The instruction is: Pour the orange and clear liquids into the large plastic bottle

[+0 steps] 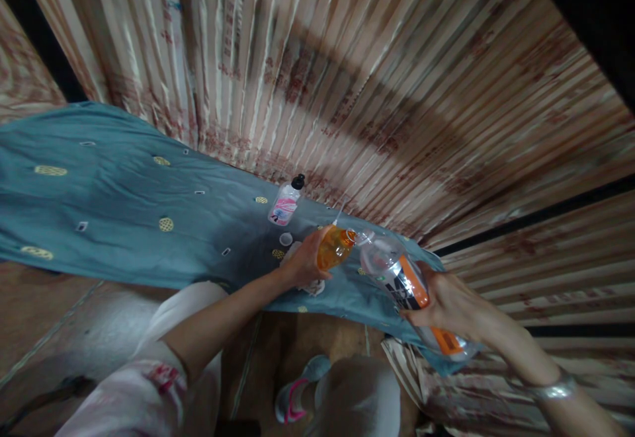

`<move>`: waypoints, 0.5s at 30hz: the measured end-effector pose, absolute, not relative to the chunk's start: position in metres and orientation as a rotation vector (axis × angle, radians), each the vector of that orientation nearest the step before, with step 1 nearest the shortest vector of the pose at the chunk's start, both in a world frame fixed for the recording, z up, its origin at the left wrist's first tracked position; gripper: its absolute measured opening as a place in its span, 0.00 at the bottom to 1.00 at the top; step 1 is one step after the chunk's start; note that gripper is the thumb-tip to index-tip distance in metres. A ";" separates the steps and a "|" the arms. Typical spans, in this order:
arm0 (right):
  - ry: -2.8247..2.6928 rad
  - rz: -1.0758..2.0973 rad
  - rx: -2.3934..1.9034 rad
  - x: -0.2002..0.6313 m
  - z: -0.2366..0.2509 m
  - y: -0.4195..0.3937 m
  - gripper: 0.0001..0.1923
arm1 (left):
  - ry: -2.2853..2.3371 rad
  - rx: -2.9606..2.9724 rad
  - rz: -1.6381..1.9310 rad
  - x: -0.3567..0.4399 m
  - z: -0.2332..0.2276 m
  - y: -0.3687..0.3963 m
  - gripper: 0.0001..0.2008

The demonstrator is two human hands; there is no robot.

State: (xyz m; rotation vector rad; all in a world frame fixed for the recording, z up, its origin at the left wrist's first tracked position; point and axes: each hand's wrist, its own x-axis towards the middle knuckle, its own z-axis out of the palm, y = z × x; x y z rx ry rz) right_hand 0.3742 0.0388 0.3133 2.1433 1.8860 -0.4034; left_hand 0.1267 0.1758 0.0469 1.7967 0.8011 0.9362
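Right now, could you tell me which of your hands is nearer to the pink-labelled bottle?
Left. The left hand, holding an orange bottle, sits just below the pink-labelled bottle; the right hand is farther off.

Surface: blue-green cloth (124,205) with small yellow embroidered motifs, draped over it. On it: pink-labelled bottle with black cap (286,201), upright near the curtain-side edge; small white cap (286,238) just beside it.
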 end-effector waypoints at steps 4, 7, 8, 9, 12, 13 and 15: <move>1.878 -0.413 2.127 0.374 0.313 0.038 0.25 | 0.780 1.811 0.961 0.127 0.045 0.176 0.73; 1.873 -0.394 2.128 0.373 0.313 0.039 0.25 | 0.786 1.805 0.958 0.127 0.043 0.177 0.74; 1.877 -0.391 2.129 0.373 0.313 0.039 0.25 | 0.791 1.801 0.958 0.127 0.043 0.178 0.74; 1.882 -0.392 2.129 0.373 0.313 0.039 0.25 | 0.798 1.798 0.960 0.127 0.042 0.178 0.75; 1.912 -0.411 2.116 0.374 0.314 0.039 0.24 | 0.797 1.805 0.960 0.126 0.040 0.179 0.76; 1.918 -0.413 2.115 0.374 0.314 0.039 0.24 | 0.788 1.810 0.957 0.126 0.040 0.179 0.76; 1.912 -0.404 2.122 0.373 0.314 0.039 0.24 | 0.769 1.819 0.951 0.125 0.040 0.179 0.76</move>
